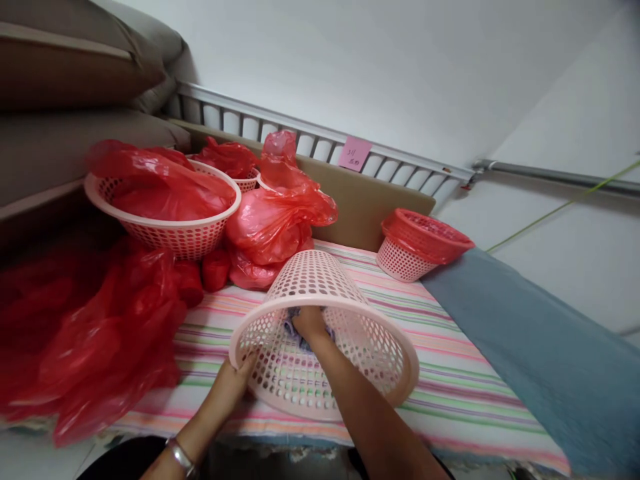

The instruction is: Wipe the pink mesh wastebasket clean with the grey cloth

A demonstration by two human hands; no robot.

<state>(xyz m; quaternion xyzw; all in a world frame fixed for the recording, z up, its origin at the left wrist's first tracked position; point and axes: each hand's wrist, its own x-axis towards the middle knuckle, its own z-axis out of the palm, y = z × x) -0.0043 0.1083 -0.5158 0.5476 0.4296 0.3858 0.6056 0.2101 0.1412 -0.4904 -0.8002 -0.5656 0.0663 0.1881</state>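
Far left, crumpled red plastic bags (100, 320) heap on the striped sheet (450, 373). The left hand (233, 383) clamps the near-left rim of the pale pink perforated plastic basket (320, 280), steadying it on its side at mid-sheet, mouth toward the person. That lets the right hand (310, 323) reach inside, fingers curled on a bluish rag (294, 328) pressed against the bottom.

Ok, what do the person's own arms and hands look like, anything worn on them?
Both forearms are bare as far as the picture shows: no sleeves, no gloves. The left hand has a silver-coloured metal bangle on its wrist. The right hand and its wrist show nothing worn.
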